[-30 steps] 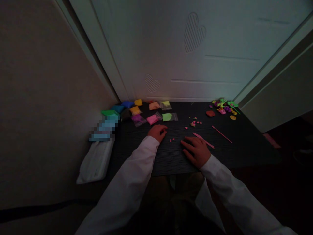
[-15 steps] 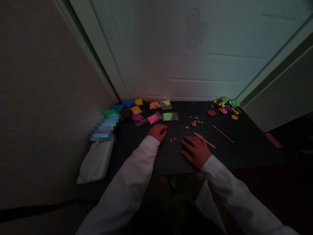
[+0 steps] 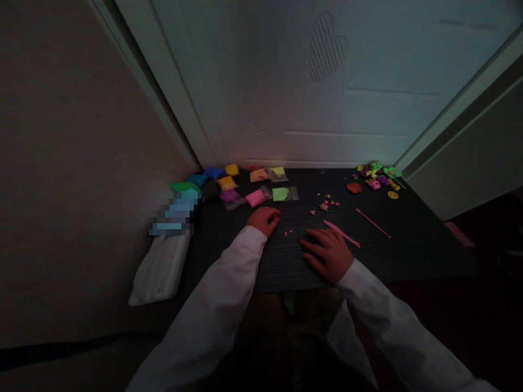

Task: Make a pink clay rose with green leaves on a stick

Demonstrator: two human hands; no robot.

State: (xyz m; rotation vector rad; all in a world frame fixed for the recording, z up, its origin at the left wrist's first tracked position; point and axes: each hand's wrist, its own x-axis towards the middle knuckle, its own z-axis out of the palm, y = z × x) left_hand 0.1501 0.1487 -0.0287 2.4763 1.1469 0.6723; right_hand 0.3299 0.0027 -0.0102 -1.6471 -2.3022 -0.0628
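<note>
The left hand point(image 3: 262, 220) rests with its fingers curled in above the dark, wood-grained bench point(image 3: 281, 267); whether it pinches anything, I cannot tell. The right hand point(image 3: 329, 255) lies palm down with fingers spread, grasping nothing visible, close against a flat, pink, blade-shaped tool point(image 3: 349, 238); whether they touch is unclear. Tiny pink crumbs point(image 3: 286, 234) sit between the hands, so a careless sweep of either could scatter or flatten them. A rightward slide could also knock the tool, and the dim light might hide a lost crumb against the dark surface. Beyond lies a loose cluster of small pink and green pieces point(image 3: 324, 206), in the way of a forward reach by the right hand. A pink plastic bag point(image 3: 256, 197) crowds the left hand's far side; a thin pink rod point(image 3: 373, 223) lies right of the tool.
</note>
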